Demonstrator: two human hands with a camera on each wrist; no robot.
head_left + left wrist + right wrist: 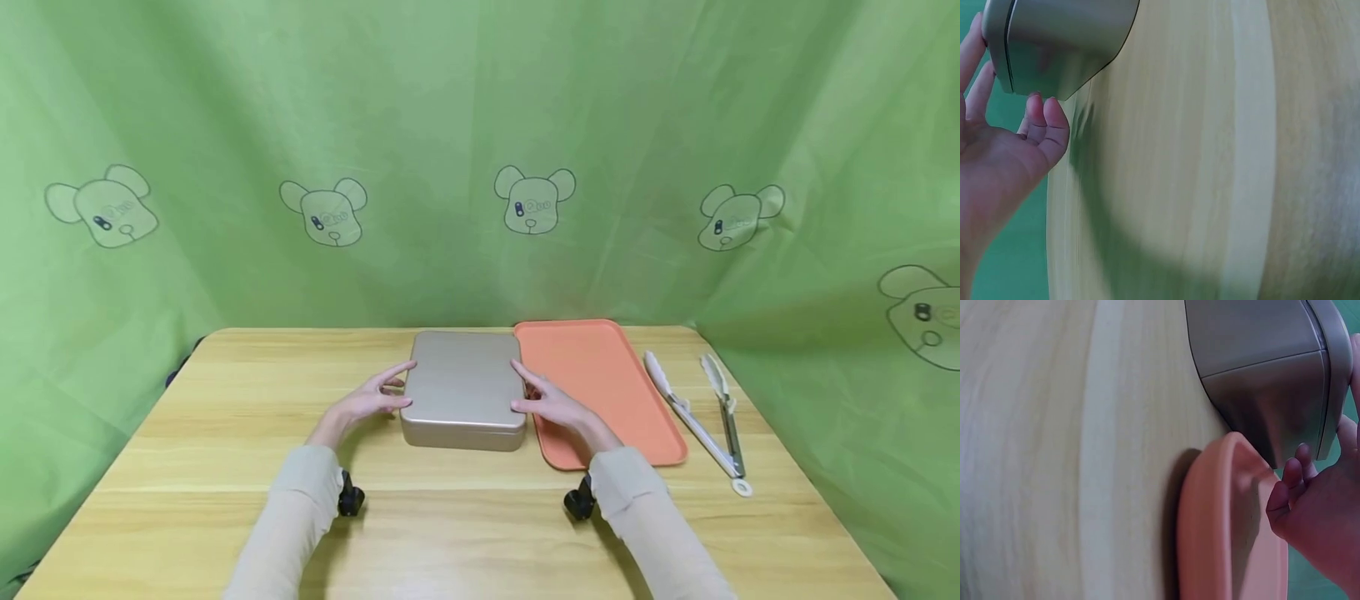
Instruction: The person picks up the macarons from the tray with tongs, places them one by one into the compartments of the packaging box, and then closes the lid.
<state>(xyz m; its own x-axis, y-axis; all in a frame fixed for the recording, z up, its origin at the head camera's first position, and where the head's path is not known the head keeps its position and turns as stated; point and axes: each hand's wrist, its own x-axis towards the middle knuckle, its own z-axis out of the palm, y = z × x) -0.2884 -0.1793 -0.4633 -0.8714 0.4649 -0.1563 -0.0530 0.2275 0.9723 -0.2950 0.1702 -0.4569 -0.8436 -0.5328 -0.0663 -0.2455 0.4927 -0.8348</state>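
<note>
A flat champagne-grey metal box [463,377] with its lid on lies in the middle of the table. A thin seam runs below the lid [1334,369]. My left hand [369,397] touches the lid's left edge with spread thumb and forefinger. Its other fingers bend loosely beside the box wall [1060,56]. On the opposite side my right hand [553,403] mirrors this, thumb and forefinger at the lid's right edge, the remaining fingers bent loosely by the wall. The box's inside is hidden.
Right beside the box lies a coral-pink tray [592,367], partly under my right hand. Open metal tongs [701,429] with white tips lie farther right. A green curtain [427,167] with bear-head drawings rises behind the wooden table [465,533].
</note>
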